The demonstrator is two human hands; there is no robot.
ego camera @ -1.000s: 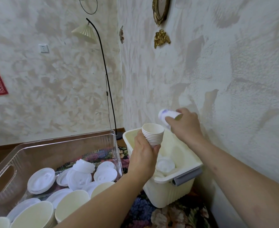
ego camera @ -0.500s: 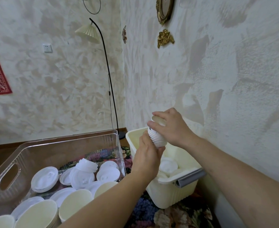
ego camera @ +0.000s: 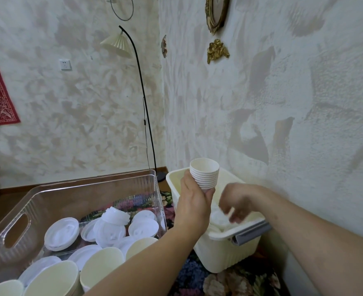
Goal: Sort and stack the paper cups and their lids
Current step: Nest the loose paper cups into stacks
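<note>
My left hand (ego camera: 192,205) grips a stack of small white paper cups (ego camera: 205,175) upright over the near-left side of a cream plastic basket (ego camera: 221,257). My right hand (ego camera: 237,201) is blurred, lowered inside the basket with fingers curled downward above white lids or cups (ego camera: 217,218) at the bottom; whether it holds anything is unclear. A clear plastic bin (ego camera: 86,193) to the left holds several white lids (ego camera: 62,233) and large cream paper cups (ego camera: 102,267).
The basket has a grey handle (ego camera: 251,233) on its near right edge and stands close to the textured wall. Both containers sit on a floral cloth (ego camera: 223,280). A black floor lamp (ego camera: 143,107) stands in the corner behind.
My right hand pushed a small cup onto the stack in my left hand, then let go and dropped down into the basket. The stack stayed roughly in place.
</note>
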